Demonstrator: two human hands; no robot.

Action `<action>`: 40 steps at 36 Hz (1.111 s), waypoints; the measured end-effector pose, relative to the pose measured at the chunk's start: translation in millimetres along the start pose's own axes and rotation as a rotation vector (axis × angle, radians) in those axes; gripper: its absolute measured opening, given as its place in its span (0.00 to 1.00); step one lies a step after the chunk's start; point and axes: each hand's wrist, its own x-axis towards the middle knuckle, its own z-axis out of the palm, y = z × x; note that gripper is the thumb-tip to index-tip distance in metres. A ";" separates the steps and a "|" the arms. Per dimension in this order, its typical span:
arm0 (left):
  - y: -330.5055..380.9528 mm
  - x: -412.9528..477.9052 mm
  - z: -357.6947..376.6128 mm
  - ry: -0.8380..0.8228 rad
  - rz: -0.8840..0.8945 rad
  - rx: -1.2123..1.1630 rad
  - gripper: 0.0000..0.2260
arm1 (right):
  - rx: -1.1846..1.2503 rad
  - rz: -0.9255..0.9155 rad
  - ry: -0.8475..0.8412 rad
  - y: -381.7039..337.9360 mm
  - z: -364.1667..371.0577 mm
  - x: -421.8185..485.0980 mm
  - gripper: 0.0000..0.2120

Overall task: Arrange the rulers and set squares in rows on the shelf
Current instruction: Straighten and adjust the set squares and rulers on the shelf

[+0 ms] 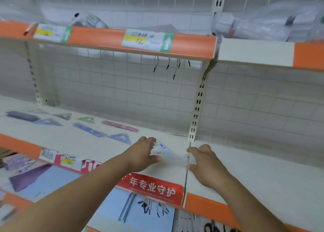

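Left hand (145,154) and right hand (206,163) reach over the front of the shelf (254,165). Each grips one end of a clear plastic ruler (168,153), fingers curled round it. Blur hides whether it touches the shelf. Farther left on the shelf, lying apart: blue set square (121,138), blue ruler (89,130), pink ruler (120,125), green set square (86,120).
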 end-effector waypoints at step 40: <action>-325.7 -122.7 -168.3 0.098 -0.343 0.121 0.29 | 0.071 -0.330 -0.053 -348.5 102.3 114.0 0.26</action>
